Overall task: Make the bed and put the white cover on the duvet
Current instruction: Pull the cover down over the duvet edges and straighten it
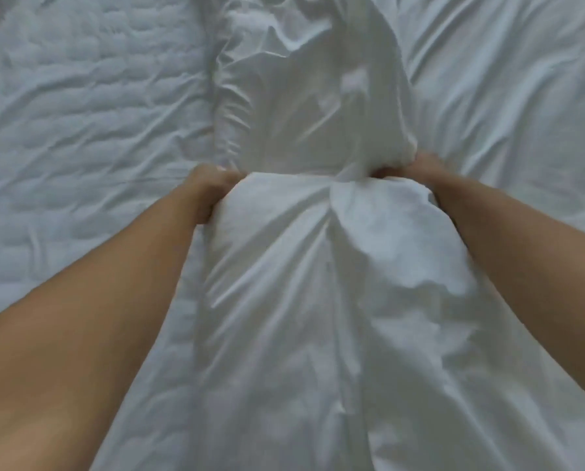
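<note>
Quilted layer (80,113) fills the 9 to 11 o'clock side, lying flat and lightly rumpled. Cannot tell whether it is the duvet or a mattress pad.

Left hand (209,192) sits just left of centre with its bare forearm coming in from 8 o'clock. Its fingers are curled and clamped on the left edge of the cover (301,249).

The cover is white and bunched into a long thick roll that runs from 6 o'clock up through centre to 12 o'clock. It is pinched narrow between the two hands and puffs out below them. It overlaps the quilted layer's inner edge.

Right hand (416,171) sits just right of centre with its forearm coming in from 4 o'clock. It grips the cover's right side, fingertips buried in a fold.

Smooth sheet (505,79) with long creases fills the 1 to 3 o'clock side.

Frame slightly blurred.
</note>
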A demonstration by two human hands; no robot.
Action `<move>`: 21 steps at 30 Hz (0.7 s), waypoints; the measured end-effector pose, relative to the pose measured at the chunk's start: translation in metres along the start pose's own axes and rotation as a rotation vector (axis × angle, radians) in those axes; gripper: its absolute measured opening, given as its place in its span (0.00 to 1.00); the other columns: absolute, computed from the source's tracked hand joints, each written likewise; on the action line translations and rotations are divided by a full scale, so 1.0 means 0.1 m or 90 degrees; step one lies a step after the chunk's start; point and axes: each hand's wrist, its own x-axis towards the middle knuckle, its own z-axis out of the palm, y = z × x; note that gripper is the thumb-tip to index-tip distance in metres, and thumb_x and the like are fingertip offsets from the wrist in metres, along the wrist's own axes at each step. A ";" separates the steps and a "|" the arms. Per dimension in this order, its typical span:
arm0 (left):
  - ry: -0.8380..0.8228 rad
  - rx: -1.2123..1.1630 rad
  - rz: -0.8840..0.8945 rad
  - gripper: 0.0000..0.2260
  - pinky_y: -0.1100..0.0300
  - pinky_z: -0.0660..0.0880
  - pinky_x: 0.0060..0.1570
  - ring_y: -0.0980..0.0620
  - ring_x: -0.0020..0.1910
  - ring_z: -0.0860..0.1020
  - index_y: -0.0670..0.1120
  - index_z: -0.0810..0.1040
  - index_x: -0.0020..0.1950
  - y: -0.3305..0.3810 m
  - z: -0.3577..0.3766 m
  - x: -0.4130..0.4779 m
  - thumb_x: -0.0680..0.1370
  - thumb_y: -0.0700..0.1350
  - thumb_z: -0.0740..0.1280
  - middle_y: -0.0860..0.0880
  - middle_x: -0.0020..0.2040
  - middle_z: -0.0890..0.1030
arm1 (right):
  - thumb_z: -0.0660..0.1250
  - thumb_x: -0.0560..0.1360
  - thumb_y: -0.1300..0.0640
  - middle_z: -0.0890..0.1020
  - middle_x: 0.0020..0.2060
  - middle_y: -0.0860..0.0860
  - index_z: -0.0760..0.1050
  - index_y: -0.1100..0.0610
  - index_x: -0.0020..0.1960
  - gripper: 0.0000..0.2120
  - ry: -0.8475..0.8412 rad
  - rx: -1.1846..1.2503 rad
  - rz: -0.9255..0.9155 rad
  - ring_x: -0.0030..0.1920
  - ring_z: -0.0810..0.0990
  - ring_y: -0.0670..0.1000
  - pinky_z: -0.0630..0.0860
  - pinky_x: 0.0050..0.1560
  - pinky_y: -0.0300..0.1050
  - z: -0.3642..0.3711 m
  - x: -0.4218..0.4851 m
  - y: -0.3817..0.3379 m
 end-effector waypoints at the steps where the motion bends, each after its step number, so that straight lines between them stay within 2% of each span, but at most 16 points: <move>1: 0.033 -0.064 0.015 0.23 0.59 0.80 0.42 0.50 0.46 0.83 0.41 0.82 0.53 -0.06 -0.05 -0.12 0.64 0.51 0.82 0.47 0.48 0.85 | 0.74 0.74 0.42 0.77 0.55 0.47 0.76 0.54 0.68 0.27 -0.029 0.069 0.008 0.60 0.79 0.52 0.71 0.53 0.42 -0.05 -0.16 -0.03; 2: 0.033 -0.095 0.021 0.30 0.56 0.82 0.47 0.48 0.48 0.85 0.42 0.82 0.58 -0.07 -0.06 -0.27 0.61 0.55 0.82 0.47 0.50 0.86 | 0.73 0.74 0.39 0.79 0.55 0.45 0.77 0.54 0.67 0.28 -0.093 0.171 0.009 0.57 0.81 0.51 0.73 0.56 0.43 -0.11 -0.33 -0.04; 3: -0.019 -0.116 0.010 0.34 0.53 0.82 0.50 0.47 0.50 0.85 0.45 0.82 0.60 -0.06 -0.04 -0.49 0.60 0.60 0.82 0.48 0.53 0.86 | 0.72 0.72 0.35 0.83 0.56 0.46 0.79 0.52 0.66 0.29 -0.166 0.258 0.024 0.56 0.83 0.50 0.76 0.60 0.45 -0.17 -0.54 -0.05; 5: -0.171 -0.098 -0.046 0.33 0.51 0.81 0.55 0.49 0.54 0.85 0.50 0.82 0.62 -0.25 0.06 -0.95 0.63 0.67 0.79 0.50 0.54 0.87 | 0.74 0.68 0.33 0.84 0.57 0.47 0.77 0.51 0.67 0.35 -0.285 0.266 0.032 0.56 0.84 0.49 0.78 0.62 0.48 -0.20 -1.07 0.05; 7: -0.181 -0.028 -0.041 0.28 0.49 0.81 0.56 0.48 0.53 0.85 0.47 0.83 0.60 -0.78 0.22 -1.44 0.64 0.58 0.81 0.49 0.53 0.87 | 0.80 0.63 0.35 0.79 0.60 0.45 0.70 0.54 0.71 0.44 -0.207 0.135 0.047 0.57 0.80 0.47 0.76 0.59 0.44 -0.01 -1.56 0.43; 8: -0.144 0.012 -0.021 0.27 0.49 0.82 0.56 0.47 0.52 0.85 0.46 0.84 0.58 -1.05 0.30 -1.68 0.63 0.53 0.84 0.48 0.51 0.87 | 0.81 0.61 0.35 0.78 0.61 0.45 0.69 0.54 0.72 0.47 -0.155 0.078 0.071 0.58 0.80 0.48 0.76 0.59 0.44 0.14 -1.83 0.64; 9: -0.074 0.058 -0.007 0.27 0.49 0.82 0.54 0.46 0.52 0.85 0.45 0.85 0.56 -1.25 0.37 -1.83 0.60 0.50 0.86 0.48 0.50 0.87 | 0.81 0.59 0.35 0.80 0.60 0.47 0.71 0.54 0.71 0.47 -0.107 0.064 0.083 0.58 0.80 0.50 0.77 0.59 0.47 0.30 -1.97 0.89; 11: 0.070 0.120 -0.007 0.31 0.49 0.82 0.54 0.46 0.51 0.84 0.44 0.84 0.57 -1.45 0.39 -1.98 0.57 0.53 0.84 0.48 0.51 0.86 | 0.79 0.64 0.38 0.85 0.54 0.52 0.81 0.54 0.61 0.31 -0.024 0.084 0.083 0.57 0.83 0.53 0.79 0.55 0.50 0.45 -2.17 1.20; 12: 0.105 0.122 -0.003 0.33 0.49 0.81 0.54 0.46 0.52 0.84 0.45 0.84 0.58 -1.47 0.37 -2.01 0.56 0.56 0.82 0.48 0.52 0.86 | 0.77 0.68 0.41 0.86 0.52 0.54 0.83 0.55 0.57 0.24 0.012 0.096 0.095 0.55 0.83 0.55 0.78 0.50 0.49 0.42 -2.22 1.29; 13: 0.110 0.116 0.012 0.34 0.49 0.81 0.54 0.47 0.52 0.84 0.47 0.84 0.59 -1.48 0.34 -2.04 0.56 0.58 0.81 0.48 0.52 0.86 | 0.76 0.70 0.41 0.85 0.53 0.56 0.83 0.56 0.57 0.23 0.026 0.109 0.103 0.54 0.83 0.56 0.76 0.48 0.48 0.35 -2.26 1.36; 15: 0.053 0.111 -0.014 0.33 0.53 0.80 0.49 0.49 0.51 0.83 0.49 0.82 0.57 -1.61 0.28 -2.26 0.58 0.63 0.82 0.51 0.51 0.84 | 0.73 0.71 0.35 0.84 0.55 0.54 0.80 0.54 0.62 0.29 -0.058 0.118 0.138 0.54 0.82 0.56 0.75 0.50 0.47 0.21 -2.56 1.48; 17: -0.087 0.116 -0.100 0.23 0.56 0.78 0.46 0.53 0.46 0.82 0.50 0.80 0.53 -2.02 0.27 -2.65 0.65 0.58 0.82 0.52 0.49 0.83 | 0.72 0.65 0.28 0.84 0.52 0.47 0.79 0.49 0.62 0.34 -0.206 0.150 0.147 0.49 0.83 0.48 0.77 0.48 0.44 0.14 -3.10 1.70; 19: -0.226 0.116 -0.187 0.25 0.55 0.81 0.51 0.51 0.47 0.85 0.49 0.81 0.56 -2.62 0.33 -3.15 0.64 0.55 0.84 0.49 0.51 0.86 | 0.76 0.62 0.31 0.85 0.52 0.43 0.79 0.48 0.61 0.34 -0.290 0.151 0.139 0.48 0.85 0.43 0.78 0.44 0.37 0.24 -3.66 2.08; 21: -0.247 0.034 -0.203 0.22 0.56 0.83 0.44 0.50 0.46 0.86 0.45 0.82 0.58 -3.08 0.41 -3.48 0.66 0.45 0.84 0.47 0.50 0.87 | 0.82 0.63 0.39 0.85 0.52 0.41 0.80 0.44 0.60 0.28 -0.310 0.173 0.168 0.47 0.85 0.42 0.77 0.40 0.34 0.46 -4.12 2.36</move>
